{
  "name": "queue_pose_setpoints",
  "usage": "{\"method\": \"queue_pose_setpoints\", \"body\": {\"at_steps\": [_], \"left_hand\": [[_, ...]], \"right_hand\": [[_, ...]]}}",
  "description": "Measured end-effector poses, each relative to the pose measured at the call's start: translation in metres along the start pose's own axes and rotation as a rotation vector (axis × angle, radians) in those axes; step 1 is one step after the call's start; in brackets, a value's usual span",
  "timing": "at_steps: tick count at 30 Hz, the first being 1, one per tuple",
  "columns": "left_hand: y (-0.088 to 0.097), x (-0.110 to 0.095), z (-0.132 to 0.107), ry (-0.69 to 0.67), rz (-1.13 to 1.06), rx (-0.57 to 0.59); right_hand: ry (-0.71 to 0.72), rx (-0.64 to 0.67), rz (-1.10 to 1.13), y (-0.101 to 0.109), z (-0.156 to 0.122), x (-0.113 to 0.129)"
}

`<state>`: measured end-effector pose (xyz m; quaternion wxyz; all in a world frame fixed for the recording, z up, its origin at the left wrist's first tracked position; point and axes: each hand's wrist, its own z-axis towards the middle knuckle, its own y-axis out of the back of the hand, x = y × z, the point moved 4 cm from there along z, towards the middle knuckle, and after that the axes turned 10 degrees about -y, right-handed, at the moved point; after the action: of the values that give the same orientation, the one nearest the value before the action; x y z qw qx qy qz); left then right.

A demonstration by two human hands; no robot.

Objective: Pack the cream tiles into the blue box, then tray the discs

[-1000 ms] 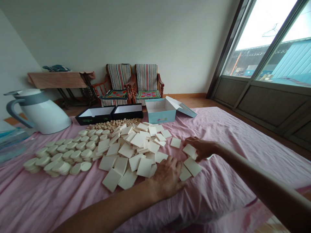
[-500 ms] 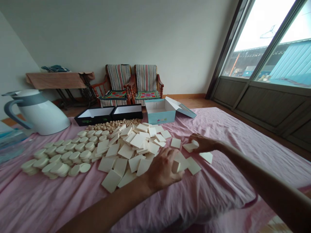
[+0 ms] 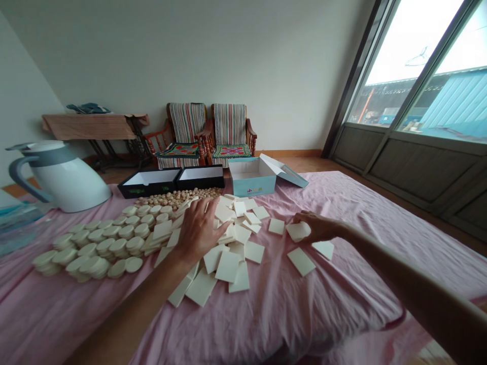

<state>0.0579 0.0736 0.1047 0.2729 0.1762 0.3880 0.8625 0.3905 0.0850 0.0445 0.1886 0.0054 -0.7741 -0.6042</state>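
My left hand (image 3: 200, 225) rests over the upper left of a heap of pale square wooden tiles (image 3: 227, 266). Its thumb stands apart from the fingers, and I see nothing held in it; the fingertips are partly hidden among the tiles. To the right, my right hand (image 3: 314, 226) grips a square tile (image 3: 298, 231) by its right side, low over the cloth. Around that hand lie single loose tiles: one to its left (image 3: 276, 226), one in front (image 3: 301, 261) and one under the wrist (image 3: 323, 249).
Stacks of round wooden discs (image 3: 110, 246) and small wooden balls (image 3: 182, 195) lie left of and behind the heap. Behind stand black trays (image 3: 148, 188) and a light blue box (image 3: 253, 186) with its lid (image 3: 291, 175). A white jug (image 3: 70, 177) stands far left on the pink cloth (image 3: 361, 203).
My left hand has moved left and up, from the heap's right edge onto its upper left part. Several tiles shifted left with it. My right hand stays on its tile.
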Motion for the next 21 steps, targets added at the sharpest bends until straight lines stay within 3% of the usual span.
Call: {"method": "queue_pose_setpoints", "body": {"at_steps": [3, 6, 10, 13, 16, 19, 21], "left_hand": [[0.006, -0.016, -0.014, -0.049, -0.043, -0.085], [0.007, -0.042, -0.028, -0.183, -0.127, -0.096], [0.001, -0.068, -0.044, -0.365, -0.226, -0.094], [-0.004, -0.08, -0.053, -0.465, -0.274, -0.062], [-0.008, -0.085, -0.058, -0.496, -0.287, 0.008], [-0.011, -0.085, -0.059, -0.473, -0.291, 0.044], [-0.011, -0.083, -0.058, -0.454, -0.298, 0.048]], "right_hand": [[-0.044, -0.038, 0.063, 0.013, 0.008, -0.007], [-0.093, -0.065, 0.146, 0.031, 0.026, 0.006], [0.033, -0.014, 0.196, 0.048, 0.061, 0.067], [0.107, -0.09, 0.159, 0.054, 0.088, 0.12], [0.187, -0.227, 0.199, 0.057, 0.103, 0.157], [0.211, -0.463, 0.318, 0.064, 0.103, 0.156], [0.102, -0.651, 0.403, 0.066, 0.096, 0.127]]}}
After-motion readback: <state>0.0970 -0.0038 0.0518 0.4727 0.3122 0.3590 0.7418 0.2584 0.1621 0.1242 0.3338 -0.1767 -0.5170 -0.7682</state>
